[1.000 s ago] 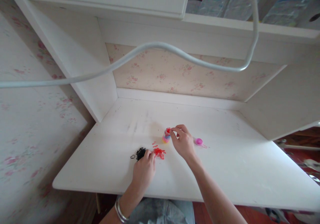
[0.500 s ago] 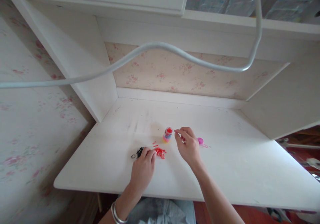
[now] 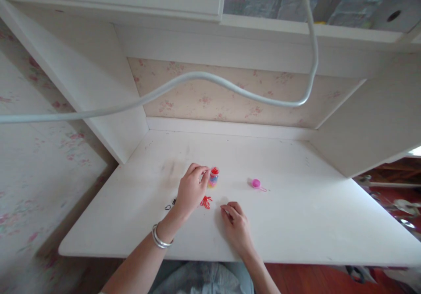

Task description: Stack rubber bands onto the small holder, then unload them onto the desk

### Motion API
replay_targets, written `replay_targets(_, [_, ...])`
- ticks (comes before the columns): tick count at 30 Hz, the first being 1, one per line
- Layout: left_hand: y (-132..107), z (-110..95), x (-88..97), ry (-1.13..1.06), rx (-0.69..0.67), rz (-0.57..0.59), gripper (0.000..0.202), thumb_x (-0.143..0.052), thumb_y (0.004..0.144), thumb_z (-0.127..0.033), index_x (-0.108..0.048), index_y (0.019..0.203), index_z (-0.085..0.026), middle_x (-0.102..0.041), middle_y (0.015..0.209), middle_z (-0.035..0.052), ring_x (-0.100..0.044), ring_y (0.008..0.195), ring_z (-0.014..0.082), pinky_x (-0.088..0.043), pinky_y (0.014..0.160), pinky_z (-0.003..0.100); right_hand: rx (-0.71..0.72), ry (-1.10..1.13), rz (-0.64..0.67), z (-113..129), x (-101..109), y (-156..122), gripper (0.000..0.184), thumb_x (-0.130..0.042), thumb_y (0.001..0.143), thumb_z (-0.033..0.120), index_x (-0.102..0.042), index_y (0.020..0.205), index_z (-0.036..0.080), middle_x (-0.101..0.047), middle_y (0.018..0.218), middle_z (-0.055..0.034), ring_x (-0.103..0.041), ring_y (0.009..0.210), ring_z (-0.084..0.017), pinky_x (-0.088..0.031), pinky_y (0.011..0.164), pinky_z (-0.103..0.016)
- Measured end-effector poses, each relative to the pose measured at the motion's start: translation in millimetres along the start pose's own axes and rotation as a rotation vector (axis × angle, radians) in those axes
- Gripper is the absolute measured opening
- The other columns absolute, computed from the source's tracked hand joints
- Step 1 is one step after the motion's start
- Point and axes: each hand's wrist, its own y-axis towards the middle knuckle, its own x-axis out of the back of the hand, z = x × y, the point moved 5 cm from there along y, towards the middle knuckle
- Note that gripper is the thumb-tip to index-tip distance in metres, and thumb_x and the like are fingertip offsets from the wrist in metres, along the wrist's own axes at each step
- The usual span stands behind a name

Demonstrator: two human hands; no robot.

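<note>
A small clear jar stands upright on the white desk, with layers of coloured pieces inside and red rubber bands at its mouth. My left hand is at the jar's left rim, thumb and fingertips pinched together. Whatever is in that pinch is too small to make out. Below the jar lies a loose pile of red rubber bands. My right hand rests on the desk right of this pile, its fingers curled together, their contents hidden. Black rubber bands lie left of my left wrist, partly covered by it.
A pink cap with a loop lies right of the jar on the white desk. A pale cable hangs across the view above. Shelf panels enclose the desk at the left, back and right.
My left hand has moved from the piles up to the jar's rim. My right hand has drawn back from the jar, down toward the desk's front. The view has shifted slightly.
</note>
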Motion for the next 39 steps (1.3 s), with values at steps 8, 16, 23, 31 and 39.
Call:
replay_targets(8, [7,3,-19.5,0.102,-0.025,0.043,0.024,-0.044,0.094,-0.032,-0.065,0.098,-0.023,-0.062,0.095,0.0021,-0.062,0.083,0.0126,-0.049,0.081,0.025,0.036,-0.035,0.012,5,1,5,0.028,-0.041,0.093,0.027,-0.069,0.092,0.021,-0.059,0.095,-0.0068,-0.06,0.077,-0.015,-0.046,0.067,-0.024])
replay_targets(16, [-10,10,-1.8,0.036,0.038,0.004,0.024,-0.042,0.094,-0.032,-0.064,0.101,-0.022,-0.061,0.098,0.0033,-0.061,0.077,0.0118,-0.048,0.071,0.024,0.029,-0.12,0.05,11,0,4,0.027,-0.043,0.092,0.029,-0.069,0.094,0.022,-0.061,0.098,-0.0059,-0.061,0.079,-0.015,-0.045,0.073,-0.026])
replay_targets(23, [-64,32,-3.2,0.093,0.067,0.115,0.023,-0.04,0.094,-0.028,-0.062,0.1,-0.022,-0.062,0.097,0.005,-0.062,0.082,0.0147,-0.05,0.075,0.027,0.092,-0.36,0.108,38,-15,9,0.017,-0.054,0.089,0.034,-0.068,0.096,0.028,-0.064,0.096,-0.0037,-0.061,0.083,-0.019,-0.04,0.078,-0.033])
replay_targets(31, [-114,54,-25.4,0.476,0.124,0.28,0.022,-0.04,0.093,-0.026,-0.061,0.099,-0.023,-0.061,0.094,0.0041,-0.064,0.066,0.0134,-0.042,0.052,0.022,0.145,-0.35,0.102,36,-24,15,0.028,-0.041,0.095,0.026,-0.069,0.094,0.027,-0.065,0.093,-0.0059,-0.062,0.079,-0.02,-0.041,0.074,-0.032])
replay_targets(39, [-110,53,-26.5,0.598,0.113,0.224,0.025,-0.036,0.095,-0.027,-0.06,0.101,-0.024,-0.06,0.095,0.0046,-0.063,0.067,0.0154,-0.038,0.048,0.023,0.082,-0.232,0.09,28,-11,14,0.035,-0.036,0.098,0.038,-0.068,0.092,0.025,-0.062,0.093,-0.0049,-0.062,0.077,-0.018,-0.045,0.072,-0.028])
